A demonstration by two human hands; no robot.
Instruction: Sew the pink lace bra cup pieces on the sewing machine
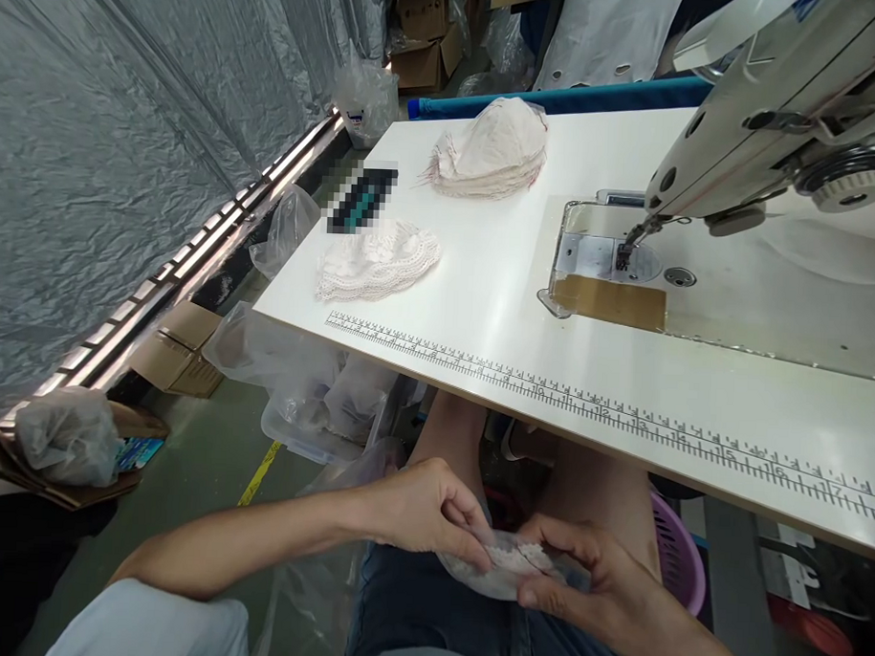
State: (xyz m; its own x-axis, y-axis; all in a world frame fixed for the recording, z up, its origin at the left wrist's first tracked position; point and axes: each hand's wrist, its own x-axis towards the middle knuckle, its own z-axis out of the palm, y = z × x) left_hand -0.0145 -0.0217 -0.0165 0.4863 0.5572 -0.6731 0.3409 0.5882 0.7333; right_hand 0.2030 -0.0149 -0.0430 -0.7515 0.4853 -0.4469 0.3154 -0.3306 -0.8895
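Note:
Over my lap, below the table's front edge, both hands hold a thin, translucent whitish fabric piece (498, 581) with rough white trim along its top. My left hand (437, 519) pinches its left end between thumb and fingers. At the other end, my right hand (579, 572) grips it with the thumb in front and fingers behind. Whether the thin layer is cloth or plastic, I cannot tell. On the table, a white lacy fabric piece (380, 261) lies near the left edge, and a stack of off-white cloth pieces (492, 150) rests farther back.
A sewing machine (761, 119) stands at the right of the white table (474, 301), which has a printed ruler (599, 410) along its front. Below left is a clear plastic bin (319, 429). A purple basket (677, 552) sits under the table; cardboard boxes (178, 348) line the left.

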